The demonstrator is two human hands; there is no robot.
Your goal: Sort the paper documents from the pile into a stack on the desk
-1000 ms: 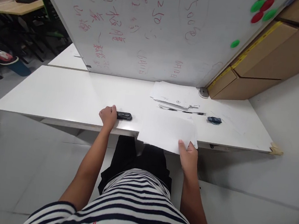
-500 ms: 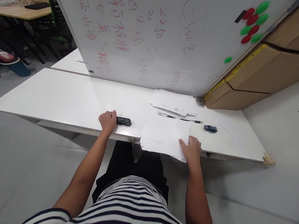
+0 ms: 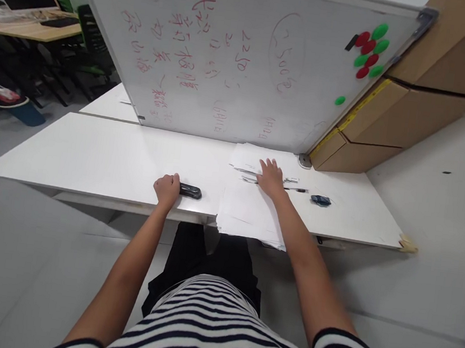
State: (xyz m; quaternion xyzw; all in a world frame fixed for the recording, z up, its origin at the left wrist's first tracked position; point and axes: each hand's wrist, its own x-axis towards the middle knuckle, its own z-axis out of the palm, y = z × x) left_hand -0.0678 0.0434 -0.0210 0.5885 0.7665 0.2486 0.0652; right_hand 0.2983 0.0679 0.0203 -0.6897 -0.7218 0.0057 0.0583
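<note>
My left hand [image 3: 166,189] is closed around one end of a black stapler [image 3: 190,191] that lies on the white table. My right hand [image 3: 271,176] is open, its fingers spread over the far stack of papers [image 3: 245,154] by the whiteboard. Below that hand lies the near stack of papers [image 3: 246,215], which hangs a little over the table's front edge. A thin black-and-clear pen [image 3: 300,190] lies between the two stacks, partly hidden by my right hand. To the right is a small dark blue object [image 3: 321,200], its kind unclear.
A whiteboard [image 3: 241,102] with red writing and round magnets stands along the back of the white table [image 3: 90,162]. Cardboard boxes [image 3: 362,156] are stacked at the right rear. A grey rounded object [image 3: 304,161] sits by the whiteboard's foot. A wall rises on the right.
My right hand has left the near stack's right edge and moved forward onto the far stack, its fingers now spread. My left hand stays on the stapler. The view has shifted slightly.
</note>
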